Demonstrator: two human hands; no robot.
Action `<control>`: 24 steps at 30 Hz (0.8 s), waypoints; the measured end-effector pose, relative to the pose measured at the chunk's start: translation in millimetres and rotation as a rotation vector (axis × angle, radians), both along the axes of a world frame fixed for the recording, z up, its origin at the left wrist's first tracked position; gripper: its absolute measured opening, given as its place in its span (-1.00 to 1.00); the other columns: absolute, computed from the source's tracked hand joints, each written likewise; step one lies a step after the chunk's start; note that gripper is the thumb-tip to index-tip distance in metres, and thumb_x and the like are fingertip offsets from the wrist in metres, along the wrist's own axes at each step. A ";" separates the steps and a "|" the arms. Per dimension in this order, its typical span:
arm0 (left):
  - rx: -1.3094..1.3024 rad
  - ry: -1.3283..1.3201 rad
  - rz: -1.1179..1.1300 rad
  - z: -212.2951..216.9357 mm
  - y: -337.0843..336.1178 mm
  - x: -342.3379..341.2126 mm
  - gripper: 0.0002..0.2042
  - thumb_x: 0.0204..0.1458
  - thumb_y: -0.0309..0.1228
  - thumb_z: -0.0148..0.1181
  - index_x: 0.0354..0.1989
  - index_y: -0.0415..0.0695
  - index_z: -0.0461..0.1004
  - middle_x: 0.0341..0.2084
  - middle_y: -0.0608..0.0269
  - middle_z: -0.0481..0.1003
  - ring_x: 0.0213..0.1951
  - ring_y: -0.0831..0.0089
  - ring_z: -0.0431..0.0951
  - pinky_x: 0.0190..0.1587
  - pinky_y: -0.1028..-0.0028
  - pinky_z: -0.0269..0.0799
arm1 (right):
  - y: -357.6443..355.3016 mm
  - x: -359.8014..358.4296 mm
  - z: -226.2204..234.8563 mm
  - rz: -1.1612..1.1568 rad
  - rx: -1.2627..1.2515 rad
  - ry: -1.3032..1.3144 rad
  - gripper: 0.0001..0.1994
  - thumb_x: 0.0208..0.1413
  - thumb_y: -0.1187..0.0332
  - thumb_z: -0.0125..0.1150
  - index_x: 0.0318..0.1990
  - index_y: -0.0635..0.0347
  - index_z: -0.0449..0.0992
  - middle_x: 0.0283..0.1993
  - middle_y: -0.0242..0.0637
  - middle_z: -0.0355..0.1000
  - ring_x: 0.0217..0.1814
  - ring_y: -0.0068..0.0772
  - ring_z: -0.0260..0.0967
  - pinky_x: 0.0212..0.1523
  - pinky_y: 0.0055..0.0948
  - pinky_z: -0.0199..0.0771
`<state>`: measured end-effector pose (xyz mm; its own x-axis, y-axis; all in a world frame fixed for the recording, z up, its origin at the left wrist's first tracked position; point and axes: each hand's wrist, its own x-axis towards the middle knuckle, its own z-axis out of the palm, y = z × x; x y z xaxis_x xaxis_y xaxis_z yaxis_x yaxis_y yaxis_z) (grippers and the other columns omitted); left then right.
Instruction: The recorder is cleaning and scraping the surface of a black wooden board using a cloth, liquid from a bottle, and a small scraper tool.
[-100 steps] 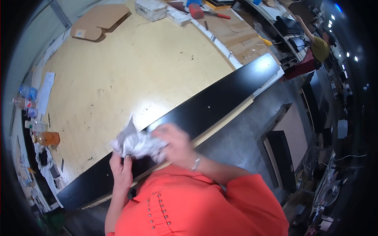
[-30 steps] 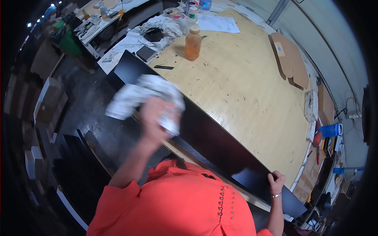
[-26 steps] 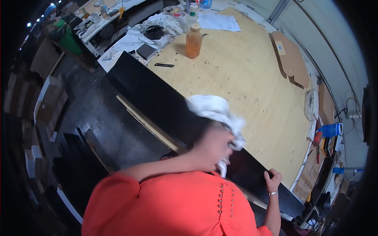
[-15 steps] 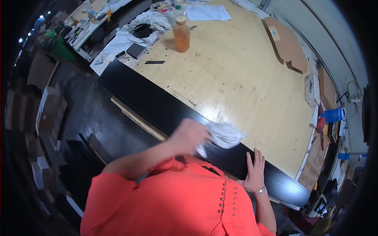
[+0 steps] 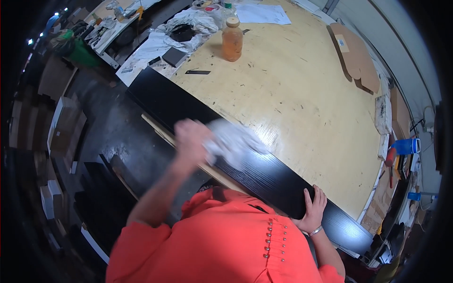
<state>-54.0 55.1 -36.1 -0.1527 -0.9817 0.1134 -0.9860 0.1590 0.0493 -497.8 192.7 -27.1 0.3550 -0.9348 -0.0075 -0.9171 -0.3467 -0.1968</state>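
Observation:
A long black board with a faint wood grain lies slantwise along the near edge of the work table, running from upper left to lower right. On its middle part is a crumpled white cloth, smeared by motion. My left hand, also blurred, is closed on the cloth's left end. Farther right, my right hand rests on the board near its right part, thumb apart from the outstretched fingers. A bracelet circles that wrist.
On the pale wooden table stand a bottle of orange liquid and a small dark block. A thin black strip lies near the board. Brown cardboard lies far right. Dark boards stand at lower left.
My left hand has swept the white cloth up and left along the board. My right hand stays on the board at nearly the same spot. The whole view has shifted slightly.

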 end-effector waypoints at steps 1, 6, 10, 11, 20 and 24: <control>-0.149 0.125 0.143 -12.4 -19.1 60.0 -0.79 -0.31 -0.39 0.25 -0.39 0.05 0.53 -0.35 0.24 0.48 -0.13 0.22 0.44 -0.02 0.17 0.20 | -0.9 1.7 1.8 0.006 0.001 -0.004 0.03 -0.34 -0.31 0.30 0.33 0.09 0.26 0.34 0.26 0.11 0.35 0.35 0.06 0.31 0.27 -0.05; -0.604 0.040 0.399 -20.0 -52.0 174.9 -0.71 -0.14 -0.50 0.20 -0.16 -0.17 0.51 -0.26 0.12 0.49 -0.09 0.09 0.45 0.04 0.06 0.21 | -9.7 6.9 -2.2 0.026 -0.005 -0.034 0.03 -0.34 -0.30 0.30 0.34 0.08 0.26 0.36 0.25 0.10 0.37 0.34 0.05 0.32 0.27 -0.06; -0.417 0.438 0.009 -34.5 27.0 27.7 -0.71 -0.18 -0.47 0.22 -0.19 -0.11 0.52 -0.13 0.14 0.53 0.00 0.19 0.51 0.25 -0.03 0.12 | -4.1 4.3 0.0 0.021 0.007 0.012 0.07 -0.31 -0.32 0.30 0.37 0.11 0.21 0.38 0.27 0.07 0.38 0.35 0.03 0.32 0.26 -0.04; -0.364 0.359 -0.167 -30.3 32.6 30.4 -0.72 -0.18 -0.39 0.27 -0.21 -0.06 0.53 -0.15 0.24 0.53 0.02 0.28 0.52 0.28 -0.01 0.10 | -2.8 3.6 2.3 0.015 0.008 0.019 0.07 -0.31 -0.32 0.29 0.37 0.11 0.21 0.38 0.27 0.06 0.38 0.35 0.03 0.32 0.25 -0.04; -0.400 0.280 0.579 -18.3 -85.7 239.9 -0.73 0.03 -0.45 0.16 -0.06 -0.07 0.57 -0.06 0.10 0.56 0.03 0.09 0.50 0.20 -0.02 0.24 | -9.1 7.8 1.3 0.048 0.010 0.007 0.04 -0.33 -0.28 0.31 0.36 0.11 0.23 0.37 0.27 0.08 0.37 0.35 0.04 0.32 0.26 -0.04; -0.336 0.463 -0.090 -31.0 -33.8 106.9 -0.67 -0.02 -0.52 0.14 -0.02 -0.12 0.55 -0.02 0.07 0.54 0.14 0.06 0.46 0.26 0.09 0.25 | -5.4 5.5 3.2 0.021 0.026 0.028 0.01 -0.33 -0.24 0.31 0.34 0.09 0.24 0.35 0.28 0.09 0.36 0.35 0.05 0.30 0.27 -0.03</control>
<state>52.9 21.3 -67.1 -0.0942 -0.8656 0.4918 -0.8554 0.3231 0.4049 -492.3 187.3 -23.9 0.3741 -0.9265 -0.0413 -0.9148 -0.3613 -0.1806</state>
